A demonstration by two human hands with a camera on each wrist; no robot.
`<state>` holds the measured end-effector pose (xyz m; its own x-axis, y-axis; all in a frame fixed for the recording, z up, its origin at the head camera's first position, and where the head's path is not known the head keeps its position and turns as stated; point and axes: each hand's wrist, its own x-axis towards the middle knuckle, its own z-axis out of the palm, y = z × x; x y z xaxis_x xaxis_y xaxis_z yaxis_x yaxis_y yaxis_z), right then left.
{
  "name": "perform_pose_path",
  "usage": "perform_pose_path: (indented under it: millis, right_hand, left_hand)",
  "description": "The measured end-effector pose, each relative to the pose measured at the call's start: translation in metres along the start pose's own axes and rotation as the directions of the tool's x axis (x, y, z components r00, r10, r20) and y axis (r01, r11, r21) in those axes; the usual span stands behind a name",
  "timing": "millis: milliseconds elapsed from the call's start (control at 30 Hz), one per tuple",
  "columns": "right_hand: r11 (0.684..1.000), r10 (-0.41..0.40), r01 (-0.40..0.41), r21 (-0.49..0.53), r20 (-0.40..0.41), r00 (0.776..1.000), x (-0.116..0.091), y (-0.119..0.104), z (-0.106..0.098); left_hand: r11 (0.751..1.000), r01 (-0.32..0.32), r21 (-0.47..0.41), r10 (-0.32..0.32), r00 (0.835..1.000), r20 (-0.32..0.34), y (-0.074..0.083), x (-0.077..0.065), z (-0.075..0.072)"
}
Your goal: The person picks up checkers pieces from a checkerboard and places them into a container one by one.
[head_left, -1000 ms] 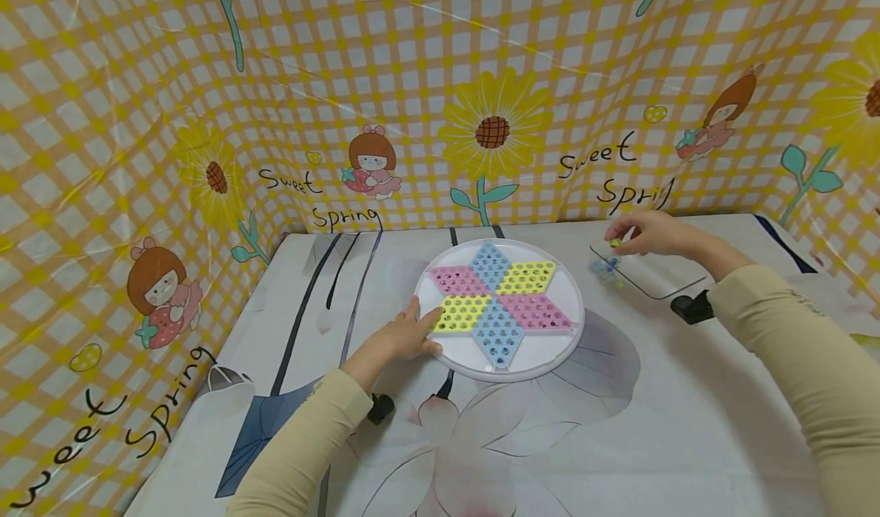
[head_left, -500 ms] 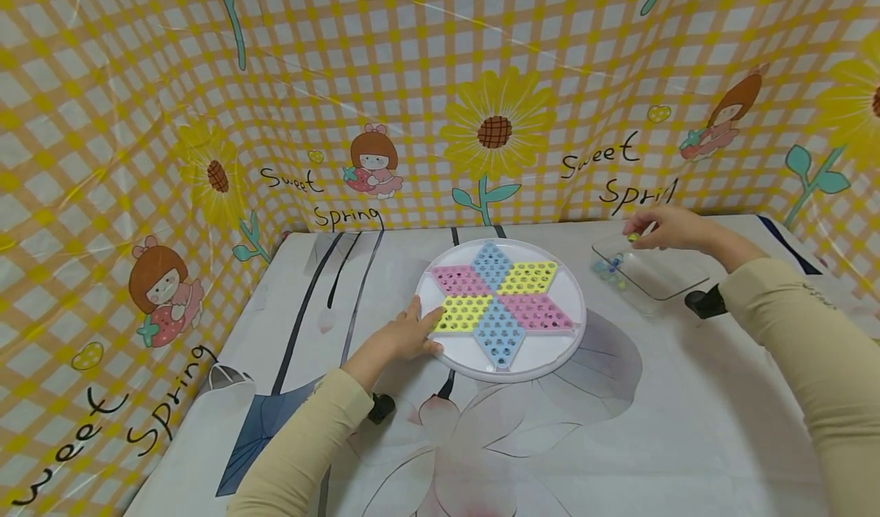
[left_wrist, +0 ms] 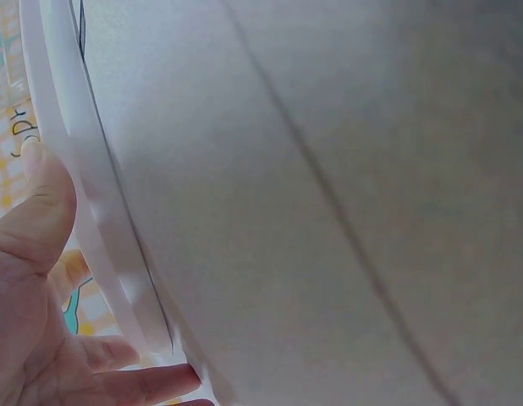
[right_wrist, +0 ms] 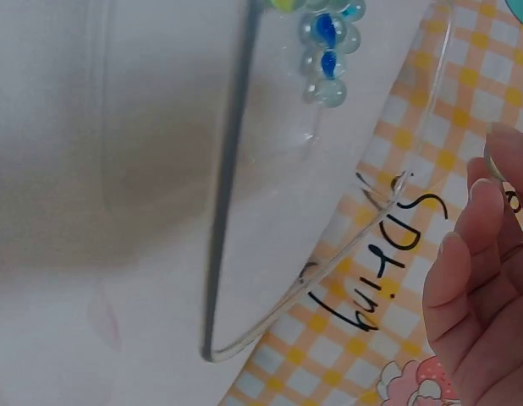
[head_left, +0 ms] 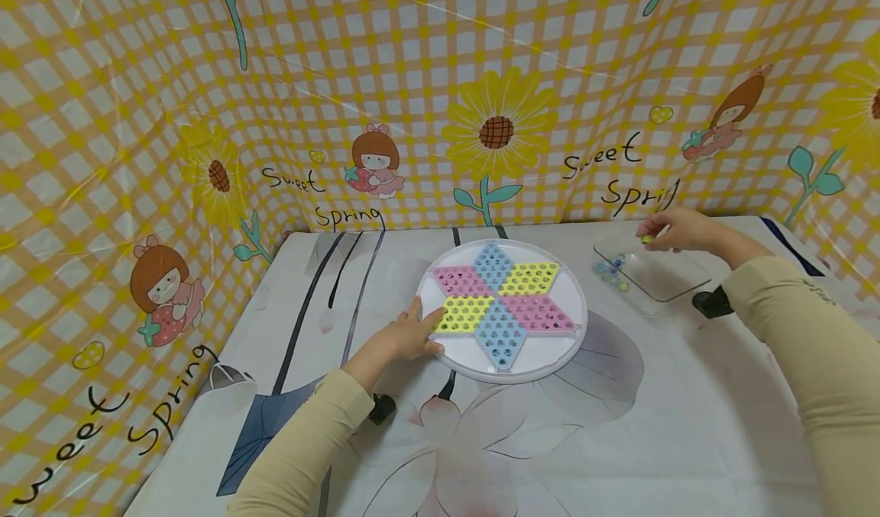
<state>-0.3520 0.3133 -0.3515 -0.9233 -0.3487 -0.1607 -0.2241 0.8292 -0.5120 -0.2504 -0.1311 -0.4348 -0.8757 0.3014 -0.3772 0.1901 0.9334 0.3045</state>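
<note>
A round white Chinese checkers board (head_left: pixel 502 364) with a star of blue, pink and yellow points lies on the table. My left hand (head_left: pixel 406 337) rests on its left edge, fingers spread; the left wrist view shows thumb and fingers along the white rim (left_wrist: pixel 96 190). Over the back of a clear plastic box (head_left: pixel 663 301), my right hand (head_left: pixel 687 231) pinches a yellow-green marble (head_left: pixel 645 239) between thumb and fingertips. Several blue, clear and yellowish marbles (head_left: pixel 608 266) lie gathered at the box's left end. Bluish marbles (right_wrist: pixel 329 61) show inside the box in the right wrist view.
A white tablecloth (head_left: pixel 584 456) with flower and line prints covers the table. Behind and to the left, a yellow checked curtain (head_left: pixel 412 82) closes off the space. The box stands to the right of the board, near the table's back edge.
The right hand has lifted and shifted right, away from the marbles in the box, with the yellow-green marble between its fingertips. The left hand has stayed on the board's edge.
</note>
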Motion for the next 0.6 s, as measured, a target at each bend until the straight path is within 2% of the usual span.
perform_pose_path:
  millis: [233, 600]
  right_hand:
    - [1.0, 0.026, -0.026, -0.002, 0.008, 1.0, -0.0002, 0.0099, -0.0003]
    - [0.999, 0.045, -0.045, 0.008, 0.013, 0.999, -0.0013, 0.0102, -0.0026]
  left_hand:
    - [1.0, -0.01, 0.004, 0.01, 1.0, 0.002, 0.0019, -0.0031, -0.0027]
    - [1.0, -0.012, -0.009, 0.012, 1.0, 0.004, 0.0047, -0.0071, -0.0056]
